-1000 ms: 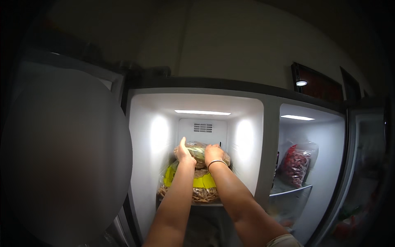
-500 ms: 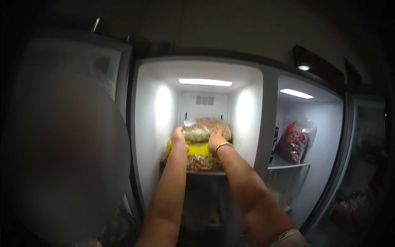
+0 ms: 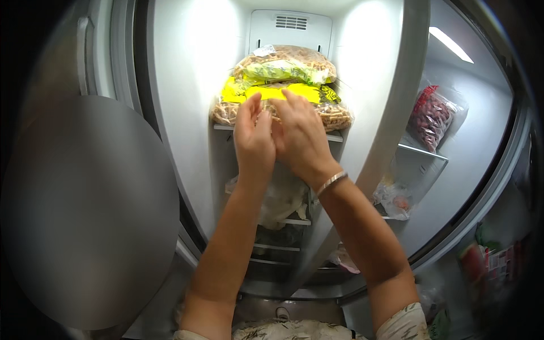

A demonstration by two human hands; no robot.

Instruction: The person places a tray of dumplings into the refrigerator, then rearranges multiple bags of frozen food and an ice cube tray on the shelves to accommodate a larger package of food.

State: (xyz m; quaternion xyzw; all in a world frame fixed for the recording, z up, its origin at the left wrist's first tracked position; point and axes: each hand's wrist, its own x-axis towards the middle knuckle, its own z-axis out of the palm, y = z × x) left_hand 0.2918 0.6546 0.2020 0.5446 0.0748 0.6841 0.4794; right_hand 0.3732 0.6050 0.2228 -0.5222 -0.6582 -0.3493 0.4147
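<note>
1. The lower bag (image 3: 331, 113), clear with a yellow label and pale brown pieces inside, lies on the top shelf (image 3: 335, 136) of the open freezer compartment.
2. A 2nd bag (image 3: 283, 65) with a green label rests on top of the lower bag.
3. The left hand (image 3: 254, 141) is in front of the lower bag, fingers straight and together, gripping nothing visible.
4. The right hand (image 3: 300, 136) touches the left hand, fingers loosely spread, reaching the lower bag's front edge; whether it grips is unclear.
5. Right of the lower bag, past the divider, a bag of red pieces (image 3: 430, 116) sits.
</note>
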